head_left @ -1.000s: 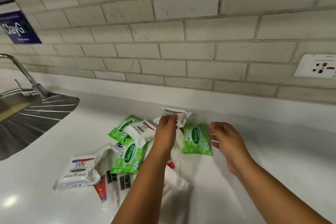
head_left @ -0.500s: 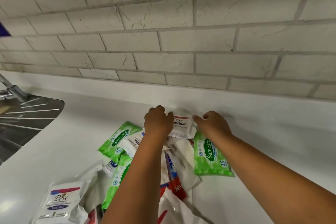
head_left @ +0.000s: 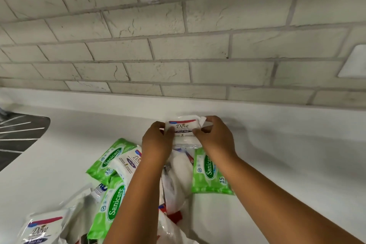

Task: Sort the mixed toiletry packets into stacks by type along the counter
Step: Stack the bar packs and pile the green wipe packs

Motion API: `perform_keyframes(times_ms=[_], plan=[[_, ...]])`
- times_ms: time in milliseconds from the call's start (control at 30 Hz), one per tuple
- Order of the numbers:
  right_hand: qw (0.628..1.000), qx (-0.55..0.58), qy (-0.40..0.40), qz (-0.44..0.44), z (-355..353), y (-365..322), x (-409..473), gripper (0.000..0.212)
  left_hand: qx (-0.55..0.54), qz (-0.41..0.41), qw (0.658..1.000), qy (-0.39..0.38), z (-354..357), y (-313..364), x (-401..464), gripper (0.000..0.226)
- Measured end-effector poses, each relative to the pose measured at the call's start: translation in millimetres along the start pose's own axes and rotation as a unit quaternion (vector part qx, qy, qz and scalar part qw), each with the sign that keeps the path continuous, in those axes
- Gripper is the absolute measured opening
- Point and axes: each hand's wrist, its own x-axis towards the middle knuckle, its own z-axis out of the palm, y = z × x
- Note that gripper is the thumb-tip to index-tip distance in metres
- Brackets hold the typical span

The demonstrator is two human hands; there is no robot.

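I see my left hand (head_left: pixel 158 140) and right hand (head_left: pixel 214 137) pinching a soap packet (head_left: pixel 183 130) near the wall (head_left: pixel 178 45); contents perhaps white.

White Dove packet (head_left: pixel 183 129) upright near backsplash, perhaps crumpled.

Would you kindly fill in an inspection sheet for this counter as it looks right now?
Surface: white counter, packets piled at its near left.
Job's things: Dove packet held near the backsplash; three green Sanicare packets and two more Dove packets in the pile.
Clutter: clear plastic bag under the arms.
Grippers: left hand and right hand pinch the Dove packet's sides.
Cables: nothing seen.
Surroundings: tiled wall, sink drainer at left.
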Motion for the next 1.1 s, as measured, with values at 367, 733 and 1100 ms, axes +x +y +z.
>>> perform_keyframes(times_ms=[367, 733, 1100], plan=[[0.977, 0.168, 0.131, 0.006, -145.4, 74.2, -91.8, 0.038, -0.231, 0.052, 0.960, -0.147, 75.4, 68.2, -134.0, 0.047], [0.969, 0.076, 0.220, 0.076, -296.5, 186.0, -149.7, 0.034, -0.241, 0.085, 0.923, -0.287, 208.0, 134.4, -257.1, 0.045], [0.916, -0.237, 0.318, -0.063, -366.4, 258.0, -122.3, 0.039, -0.194, 0.115, 0.942, -0.248, 301.2, 195.7, -285.9, 0.040]])
